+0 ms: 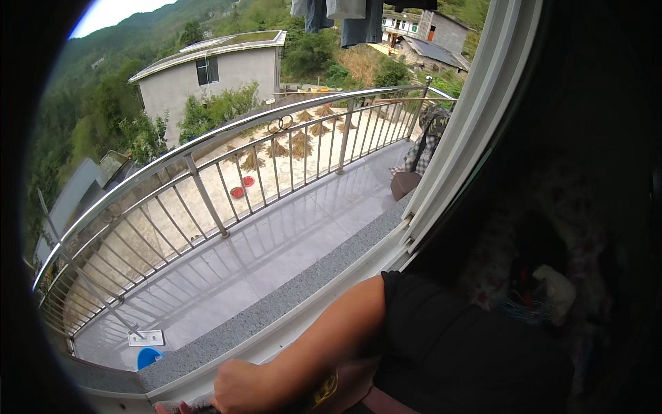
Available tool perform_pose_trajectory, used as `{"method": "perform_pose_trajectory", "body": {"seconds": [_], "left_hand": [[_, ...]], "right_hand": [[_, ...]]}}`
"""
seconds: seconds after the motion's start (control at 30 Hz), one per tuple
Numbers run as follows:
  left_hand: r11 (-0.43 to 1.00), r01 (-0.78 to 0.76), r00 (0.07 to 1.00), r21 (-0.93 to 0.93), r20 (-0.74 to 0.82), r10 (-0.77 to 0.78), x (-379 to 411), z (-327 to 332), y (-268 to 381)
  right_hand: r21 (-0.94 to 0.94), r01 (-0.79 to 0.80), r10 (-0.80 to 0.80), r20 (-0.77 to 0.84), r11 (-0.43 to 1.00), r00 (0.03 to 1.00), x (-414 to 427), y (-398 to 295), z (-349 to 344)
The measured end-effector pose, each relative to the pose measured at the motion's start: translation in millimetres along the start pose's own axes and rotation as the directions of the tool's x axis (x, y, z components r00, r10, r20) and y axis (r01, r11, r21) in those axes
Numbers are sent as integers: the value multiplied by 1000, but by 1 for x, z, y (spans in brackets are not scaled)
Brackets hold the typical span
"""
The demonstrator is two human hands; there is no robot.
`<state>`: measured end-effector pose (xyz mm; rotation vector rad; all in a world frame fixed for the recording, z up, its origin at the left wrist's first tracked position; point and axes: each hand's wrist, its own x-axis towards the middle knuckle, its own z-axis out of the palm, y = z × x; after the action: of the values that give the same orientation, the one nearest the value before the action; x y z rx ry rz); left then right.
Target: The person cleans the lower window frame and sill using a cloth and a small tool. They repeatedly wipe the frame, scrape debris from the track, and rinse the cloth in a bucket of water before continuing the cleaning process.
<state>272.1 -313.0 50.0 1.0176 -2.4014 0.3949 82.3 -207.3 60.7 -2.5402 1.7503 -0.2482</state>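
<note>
My right hand (237, 385) is curled into a fist low in the frame, its bare forearm reaching over the white window frame (289, 339) from a black sleeve. It grips the edge of a pale, grey-white cloth-like wad (200, 401) at the bottom track of the window. Fingertips of my left hand (175, 409) touch the wad's other end; the rest of that hand is cut off by the lower edge. Beneath the right forearm, a yellow-marked thing (327, 389) shows, too blurred to name.
Outside run a speckled stone sill (279, 292), a tiled balcony floor (269, 248) and a metal railing (222, 227). A flat mop (146, 338) and a blue bucket (149, 357) stand at left. Clothes (432, 134) pile near the upright frame (481, 114). The room at right is dark.
</note>
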Motion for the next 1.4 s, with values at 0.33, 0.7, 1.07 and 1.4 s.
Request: {"method": "perform_pose_trajectory", "body": {"seconds": [0.33, 0.7, 1.07, 1.4], "left_hand": [[967, 176, 917, -186, -326, -229, -1, 38, 1], [803, 394, 831, -448, -200, -519, -3, 18, 49], [528, -163, 978, -833, -207, -25, -36, 22, 203], [655, -329, 944, -681, -218, 247, -23, 1, 171]], "right_hand": [[167, -76, 77, -4, 983, 997, 18, -32, -3], [37, 151, -151, -9, 988, 988, 30, -2, -1], [84, -274, 219, 400, 958, 890, -179, 44, -142], [367, -416, 342, 251, 832, 905, -208, 32, -101]]}}
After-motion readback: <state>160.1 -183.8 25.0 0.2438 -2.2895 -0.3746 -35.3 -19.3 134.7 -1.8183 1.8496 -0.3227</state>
